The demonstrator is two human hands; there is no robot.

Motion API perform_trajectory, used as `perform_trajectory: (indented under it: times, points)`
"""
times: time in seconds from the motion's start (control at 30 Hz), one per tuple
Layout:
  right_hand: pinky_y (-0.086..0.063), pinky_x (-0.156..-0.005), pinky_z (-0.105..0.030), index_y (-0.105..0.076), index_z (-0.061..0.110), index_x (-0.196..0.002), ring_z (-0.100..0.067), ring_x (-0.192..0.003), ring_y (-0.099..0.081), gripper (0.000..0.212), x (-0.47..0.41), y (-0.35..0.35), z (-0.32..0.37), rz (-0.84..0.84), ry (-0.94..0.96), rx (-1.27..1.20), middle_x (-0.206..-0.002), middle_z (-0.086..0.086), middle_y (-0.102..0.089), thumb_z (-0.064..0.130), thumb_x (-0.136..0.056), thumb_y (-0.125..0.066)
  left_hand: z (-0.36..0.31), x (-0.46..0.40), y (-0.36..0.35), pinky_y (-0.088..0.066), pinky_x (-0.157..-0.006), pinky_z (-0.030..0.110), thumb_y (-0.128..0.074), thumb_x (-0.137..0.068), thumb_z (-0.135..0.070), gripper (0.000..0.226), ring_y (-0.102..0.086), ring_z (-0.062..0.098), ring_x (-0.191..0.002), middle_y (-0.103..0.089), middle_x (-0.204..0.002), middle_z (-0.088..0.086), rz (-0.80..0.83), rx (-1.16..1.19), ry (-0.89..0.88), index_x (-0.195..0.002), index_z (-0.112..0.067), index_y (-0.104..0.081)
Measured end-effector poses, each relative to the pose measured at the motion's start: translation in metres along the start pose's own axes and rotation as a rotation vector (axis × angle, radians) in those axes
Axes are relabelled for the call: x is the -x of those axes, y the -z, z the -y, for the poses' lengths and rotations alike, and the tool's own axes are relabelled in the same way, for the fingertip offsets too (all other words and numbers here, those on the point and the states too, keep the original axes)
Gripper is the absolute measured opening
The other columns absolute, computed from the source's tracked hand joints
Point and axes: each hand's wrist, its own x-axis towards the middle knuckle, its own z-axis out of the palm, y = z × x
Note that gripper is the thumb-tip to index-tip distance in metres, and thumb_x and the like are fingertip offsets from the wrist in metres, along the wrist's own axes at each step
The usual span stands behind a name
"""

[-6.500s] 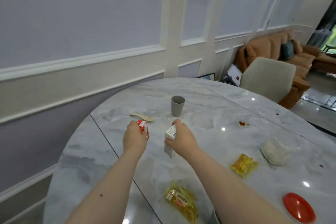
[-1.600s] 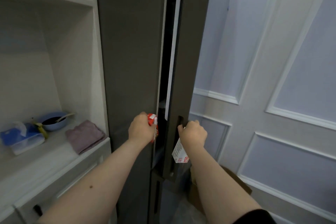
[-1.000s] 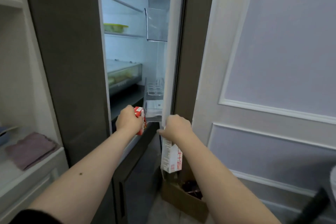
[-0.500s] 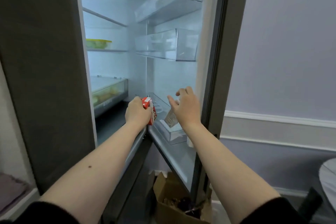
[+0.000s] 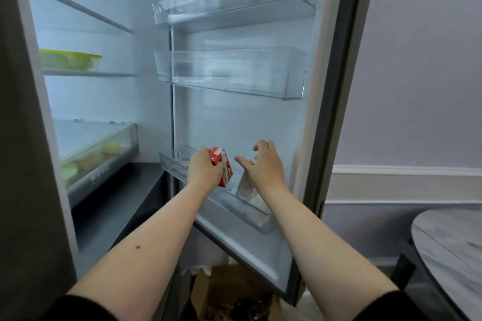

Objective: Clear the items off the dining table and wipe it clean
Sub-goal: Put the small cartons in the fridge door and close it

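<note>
I stand at an open fridge, facing the inside of its door. My left hand (image 5: 204, 172) grips a small red carton (image 5: 222, 168) just above the lowest door bin (image 5: 229, 202). A white carton (image 5: 245, 189) stands tilted inside that bin. My right hand (image 5: 263, 165) hovers right over the white carton with fingers spread and relaxed, its palm partly hiding the carton's top. The marble dining table (image 5: 453, 250) shows only as an edge at the lower right.
Two empty clear door bins (image 5: 229, 73) sit higher on the fridge door. Inside the fridge a yellow-lidded container (image 5: 70, 60) rests on a shelf above a crisper drawer (image 5: 96, 154). A cardboard box (image 5: 234, 292) stands on the floor below the door.
The white carton now stands in the lowest door bin and my right hand has let go of it. My left hand has carried the red carton rightward, over the same bin.
</note>
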Motion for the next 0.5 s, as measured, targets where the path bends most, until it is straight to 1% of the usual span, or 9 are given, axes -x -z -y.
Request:
perform_trajectory:
  times: [0.07,0.13,0.2,0.27,0.33,0.4,0.5]
  points:
    - [-0.044,-0.077,-0.03,-0.048,0.009,-0.11,-0.021,-0.094,-0.052,0.052,-0.016,-0.007,-0.004,-0.006,-0.011,-0.073,-0.113,-0.003,-0.045,0.047,-0.08,-0.067,0.003,-0.015,-0.01,-0.049,-0.082,0.034,-0.059,-0.088,-0.024,0.03,-0.061,0.024,-0.095,-0.062,-0.103,0.007,0.012,0.024,-0.002,-0.111,-0.005,-0.055]
    - [-0.044,-0.078,-0.031,-0.048,0.008,-0.111,-0.021,-0.095,-0.052,0.055,-0.029,-0.017,-0.009,0.024,-0.016,-0.097,-0.114,-0.002,-0.043,0.045,-0.078,-0.07,0.007,-0.029,-0.019,-0.048,-0.08,0.033,-0.058,-0.09,-0.025,0.03,-0.059,0.024,-0.094,-0.061,-0.102,0.007,0.02,0.008,0.008,-0.112,-0.005,-0.053]
    - [-0.041,-0.075,-0.027,-0.047,0.009,-0.11,-0.018,-0.092,-0.05,0.055,-0.041,-0.029,-0.018,0.037,-0.035,-0.115,-0.111,0.0,-0.04,0.046,-0.077,-0.071,0.013,-0.045,-0.029,-0.046,-0.078,0.032,-0.057,-0.09,-0.025,0.03,-0.059,0.024,-0.094,-0.062,-0.103,0.009,0.033,-0.016,0.032,-0.112,-0.005,-0.053]
    - [-0.04,-0.073,-0.026,-0.046,0.01,-0.106,-0.016,-0.088,-0.048,0.054,-0.055,-0.042,-0.028,0.04,-0.053,-0.144,-0.107,0.002,-0.038,0.046,-0.076,-0.071,0.02,-0.064,-0.042,-0.048,-0.077,0.033,-0.056,-0.09,-0.026,0.029,-0.06,0.026,-0.093,-0.063,-0.104,0.011,0.056,-0.04,0.06,-0.11,-0.005,-0.054]
    - [-0.039,-0.073,-0.026,-0.045,0.009,-0.103,-0.016,-0.087,-0.045,0.052,-0.07,-0.052,-0.035,0.06,-0.05,-0.159,-0.106,0.0,-0.038,0.045,-0.077,-0.071,0.026,-0.079,-0.054,-0.05,-0.077,0.035,-0.055,-0.09,-0.029,0.031,-0.061,0.027,-0.091,-0.064,-0.102,0.011,0.075,-0.046,0.077,-0.108,-0.004,-0.055]
    - [-0.036,-0.071,-0.024,-0.045,0.008,-0.101,-0.016,-0.086,-0.044,0.052,-0.087,-0.062,-0.042,0.071,-0.029,-0.154,-0.104,-0.001,-0.039,0.045,-0.076,-0.072,0.032,-0.093,-0.067,-0.049,-0.073,0.034,-0.055,-0.09,-0.031,0.031,-0.06,0.027,-0.087,-0.064,-0.1,0.012,0.093,-0.07,0.08,-0.105,-0.004,-0.055]
    - [-0.034,-0.071,-0.023,-0.045,0.008,-0.101,-0.016,-0.086,-0.043,0.053,-0.099,-0.079,-0.049,0.107,-0.001,-0.139,-0.105,-0.002,-0.04,0.045,-0.076,-0.072,0.042,-0.104,-0.082,-0.045,-0.068,0.032,-0.057,-0.087,-0.025,0.023,-0.057,0.026,-0.08,-0.063,-0.092,0.012,0.122,-0.093,0.083,-0.096,-0.004,-0.055]
